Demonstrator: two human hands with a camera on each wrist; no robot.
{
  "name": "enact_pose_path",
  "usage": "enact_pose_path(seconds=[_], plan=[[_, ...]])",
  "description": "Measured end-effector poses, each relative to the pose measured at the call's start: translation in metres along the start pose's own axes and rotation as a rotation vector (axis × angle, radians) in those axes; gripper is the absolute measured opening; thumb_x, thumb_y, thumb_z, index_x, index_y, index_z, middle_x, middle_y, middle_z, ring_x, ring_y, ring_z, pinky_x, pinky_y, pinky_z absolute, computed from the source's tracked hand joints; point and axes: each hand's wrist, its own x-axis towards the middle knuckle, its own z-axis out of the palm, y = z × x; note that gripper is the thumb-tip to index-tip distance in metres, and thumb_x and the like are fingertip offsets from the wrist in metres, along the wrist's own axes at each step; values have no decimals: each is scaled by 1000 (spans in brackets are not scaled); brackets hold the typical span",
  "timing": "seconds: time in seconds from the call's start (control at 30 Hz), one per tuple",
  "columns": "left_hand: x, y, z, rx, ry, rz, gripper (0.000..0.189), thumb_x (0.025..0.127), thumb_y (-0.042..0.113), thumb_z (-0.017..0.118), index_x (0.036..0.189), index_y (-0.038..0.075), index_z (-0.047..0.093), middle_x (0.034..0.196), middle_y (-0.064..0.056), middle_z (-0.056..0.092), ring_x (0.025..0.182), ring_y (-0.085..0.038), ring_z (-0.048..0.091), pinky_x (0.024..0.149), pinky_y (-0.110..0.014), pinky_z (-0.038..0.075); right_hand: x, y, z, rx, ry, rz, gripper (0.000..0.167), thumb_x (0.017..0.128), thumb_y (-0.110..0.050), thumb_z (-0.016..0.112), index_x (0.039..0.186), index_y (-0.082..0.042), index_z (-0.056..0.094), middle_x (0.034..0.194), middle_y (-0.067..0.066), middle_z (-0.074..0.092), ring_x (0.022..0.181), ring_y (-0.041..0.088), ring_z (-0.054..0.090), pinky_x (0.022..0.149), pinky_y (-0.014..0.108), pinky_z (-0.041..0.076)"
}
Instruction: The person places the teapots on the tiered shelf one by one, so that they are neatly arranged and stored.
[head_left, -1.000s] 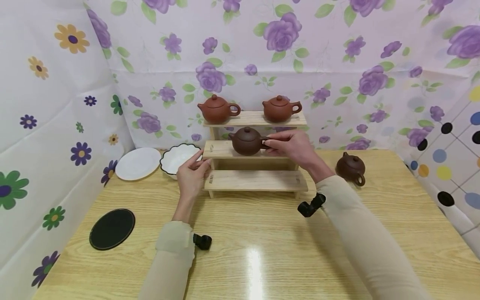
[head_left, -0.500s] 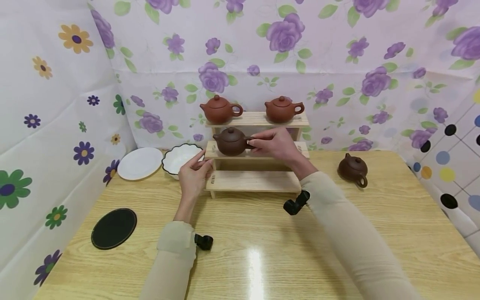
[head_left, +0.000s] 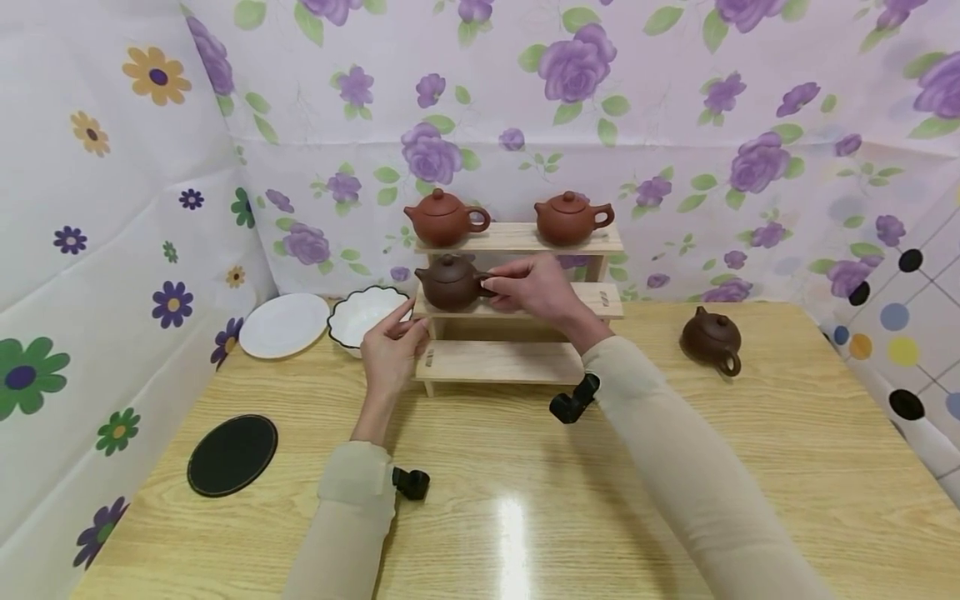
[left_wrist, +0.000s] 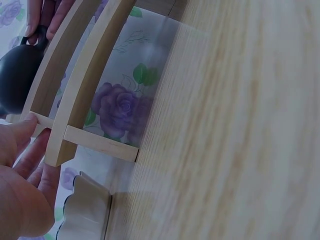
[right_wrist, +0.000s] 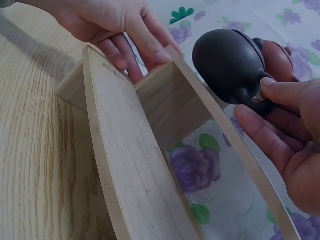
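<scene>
On my head view, the right hand (head_left: 536, 287) pinches the handle (right_wrist: 261, 107) of a dark teapot (head_left: 450, 283), upright at the left end of the middle tier of a wooden stand (head_left: 510, 360); I cannot tell whether its base touches. The left hand (head_left: 388, 348) grips the stand's left end, thumb opposing fingers.

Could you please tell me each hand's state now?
Left hand: closed, holding the shelf at its left end.
Right hand: closed, pinching a dark teapot by the handle.
</scene>
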Motion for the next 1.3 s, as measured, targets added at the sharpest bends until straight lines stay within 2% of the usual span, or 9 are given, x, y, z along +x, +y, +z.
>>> enact_pose_path(seconds=[0.13,0.4,0.5,0.7,0.93,1.3], plan=[[-1,2,1,7,-1,-6,41,92,5,82,132,10,76,80,9,75,64,-1,68,58,-17,58,2,1,0,-15,5,9,24,98,-6,76,119,6,78,111,25,77,73,14,77,75,33,65],[0,0,3,7,-1,-3,40,92,6,82,131,10,76,88,-9,79,63,-1,67,58,-16,57,4,2,-2,-23,-14,23,25,99,-7,74,121,5,77,115,26,76,77,15,77,78,35,66],[1,-1,3,7,-6,-2,40,92,6,81,131,10,76,89,-12,79,64,-1,68,58,-16,57,5,3,-3,-15,-26,32,27,100,-6,73,124,6,76,119,28,75,79,15,78,79,36,66],[0,0,3,-4,-5,-2,40,92,4,81,132,9,76,85,-2,79,64,-1,69,59,-18,59,7,0,-4,-33,-45,52,27,100,-7,73,124,5,76,118,27,75,80,17,79,79,36,66],[1,-1,2,-37,-8,-5,42,91,1,81,132,7,75,86,0,79,64,-1,70,59,-18,59,10,-2,-3,-43,-65,63,25,100,-6,73,122,5,76,114,28,76,79,18,78,77,35,66],[1,-1,-1,-24,-15,5,41,93,4,80,133,10,75,80,12,76,64,-3,71,60,-18,59,13,-3,0,-32,-53,67,24,99,-4,73,120,7,76,112,30,75,75,17,77,74,33,66]])
